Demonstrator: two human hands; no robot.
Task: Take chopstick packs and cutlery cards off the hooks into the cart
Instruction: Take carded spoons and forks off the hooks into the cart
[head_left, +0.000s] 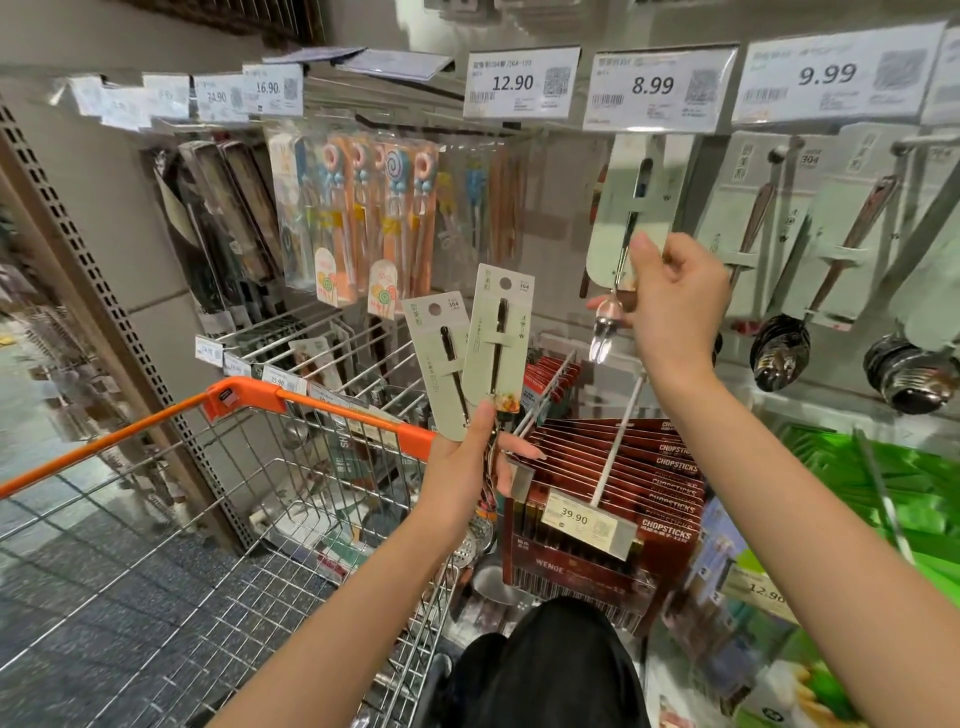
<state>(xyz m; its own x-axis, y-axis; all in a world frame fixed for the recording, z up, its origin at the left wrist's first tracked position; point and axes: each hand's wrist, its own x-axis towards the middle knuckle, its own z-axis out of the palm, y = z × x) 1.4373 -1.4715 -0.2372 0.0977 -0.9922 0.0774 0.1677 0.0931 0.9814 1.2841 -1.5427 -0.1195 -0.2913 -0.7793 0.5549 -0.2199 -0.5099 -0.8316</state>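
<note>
Left hand (462, 467) pinches two pale-green cutlery cards (470, 353); right hand (675, 296) grips hanging pale-green fork card (631, 208) low. Light, bendy card; grip the bottom edge.

Cards (470, 353) in left hand (462, 475): matt pale-green paper, each carrying a dark glossy metal utensil. Card (621, 208) pinched by right hand (675, 291): same matt paper, with a polished bright metal fork (602, 332). Cart (291, 519): bare silvery wire mesh, handle (244, 395) of smooth orange plastic. Spoons (779, 358) hanging at right: shiny mirror-like metal bowls. Kids' chopstick packs (363, 218): clear glossy plastic sleeves over orange card. Chopstick boxes (613, 519): glossy dark-red printed card. Price tags (660, 88): white paper behind clear, reflective plastic. Upright (62, 223): perforated painted metal. Floor (104, 623): dark, speckled.
</note>
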